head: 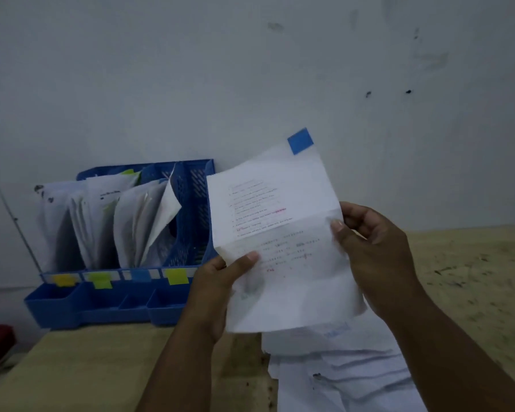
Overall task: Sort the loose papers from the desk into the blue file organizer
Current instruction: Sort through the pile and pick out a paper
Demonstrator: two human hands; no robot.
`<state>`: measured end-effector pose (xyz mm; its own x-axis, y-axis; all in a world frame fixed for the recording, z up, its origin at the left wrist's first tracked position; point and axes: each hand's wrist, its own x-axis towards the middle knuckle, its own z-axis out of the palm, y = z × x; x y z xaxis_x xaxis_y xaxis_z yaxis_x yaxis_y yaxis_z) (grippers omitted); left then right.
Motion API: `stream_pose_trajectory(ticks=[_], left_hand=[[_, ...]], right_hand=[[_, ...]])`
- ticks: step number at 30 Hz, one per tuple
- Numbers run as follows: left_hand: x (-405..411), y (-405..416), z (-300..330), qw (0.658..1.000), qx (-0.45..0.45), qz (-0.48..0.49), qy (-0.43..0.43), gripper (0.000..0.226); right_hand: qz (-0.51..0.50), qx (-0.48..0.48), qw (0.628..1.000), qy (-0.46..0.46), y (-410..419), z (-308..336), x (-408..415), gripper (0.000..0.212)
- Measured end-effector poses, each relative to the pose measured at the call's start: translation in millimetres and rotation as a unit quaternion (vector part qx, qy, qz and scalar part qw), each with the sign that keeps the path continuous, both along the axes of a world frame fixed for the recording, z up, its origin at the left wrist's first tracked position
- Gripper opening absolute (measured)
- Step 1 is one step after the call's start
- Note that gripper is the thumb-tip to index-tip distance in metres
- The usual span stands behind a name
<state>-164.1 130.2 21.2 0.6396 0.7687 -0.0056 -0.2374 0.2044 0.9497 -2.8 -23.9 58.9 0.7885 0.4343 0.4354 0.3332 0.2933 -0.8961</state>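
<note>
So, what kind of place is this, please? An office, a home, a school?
Probably a plain office or study corner; which one I cannot tell. A blue file organizer with coloured tabs stands against a bare, marked wall, and a stack of loose papers lies on a worn wooden desk.

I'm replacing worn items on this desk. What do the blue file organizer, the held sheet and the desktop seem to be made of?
Blue file organizer: likely moulded plastic, going by its uniform colour and slotted walls.
Held sheet: thin printer paper, creased and faintly translucent, with a blue tab.
Desktop: looks like pale wood or laminate, matte and stained; the view cannot settle which.
</note>
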Motion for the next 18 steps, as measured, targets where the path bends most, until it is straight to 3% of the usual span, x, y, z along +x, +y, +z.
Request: stream_pose_trajectory(ticks=[6, 9, 14, 18], left_hand=[[-28, 22, 18, 1.000, 0.014, -0.014, -0.016, 0.042], [-38, 34, 29, 0.994, 0.057, 0.090, 0.008, 0.026], [-56, 58, 44, 0.947, 0.195, 0.256, -0.007, 0.016], [-71, 70, 47, 0.911, 0.299, 0.283, -0.026, 0.031]], right_hand=[[-0.009, -0.037, 0.999, -0.007, 44, 10, -9, 0.018], [-0.001, -0.087, 0.996, -0.033, 72, 11, -18, 0.021], [0.099, -0.196, 0.973, -0.067, 122, 8, -41, 0.065], [0.155, -0.222, 0.955, -0.118, 156, 8, -65, 0.067]])
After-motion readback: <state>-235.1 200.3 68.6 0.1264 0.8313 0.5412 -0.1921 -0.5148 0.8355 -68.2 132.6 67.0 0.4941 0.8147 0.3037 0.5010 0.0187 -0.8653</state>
